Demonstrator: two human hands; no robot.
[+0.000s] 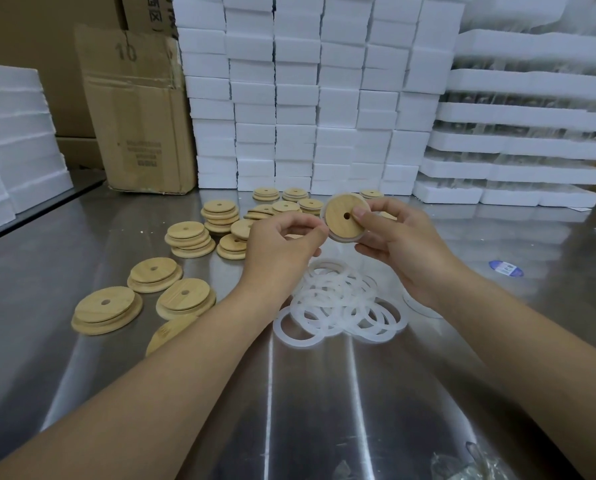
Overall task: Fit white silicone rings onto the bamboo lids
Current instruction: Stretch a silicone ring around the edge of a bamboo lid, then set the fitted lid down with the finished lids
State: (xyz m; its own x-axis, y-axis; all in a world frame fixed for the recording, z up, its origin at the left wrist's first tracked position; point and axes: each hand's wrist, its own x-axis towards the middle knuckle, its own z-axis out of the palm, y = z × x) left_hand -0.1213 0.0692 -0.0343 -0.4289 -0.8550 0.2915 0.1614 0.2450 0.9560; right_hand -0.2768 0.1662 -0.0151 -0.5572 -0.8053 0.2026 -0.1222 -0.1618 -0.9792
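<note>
- Centre frame: the right hand pinches one bamboo lid face and back; the left hand pinches its left rim, where a white ring shows — seemingly part-seated.
- Below, loose rings heap on the worktop; lid stacks at left show no white — most remains.

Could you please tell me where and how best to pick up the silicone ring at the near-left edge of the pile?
Pinch the silicone ring across its band at the near-left arc, coming down from above on that side. It lies flat and thin on the steel table, and its far-right part seems overlapped by the pile, so that arc looks freest.
</note>
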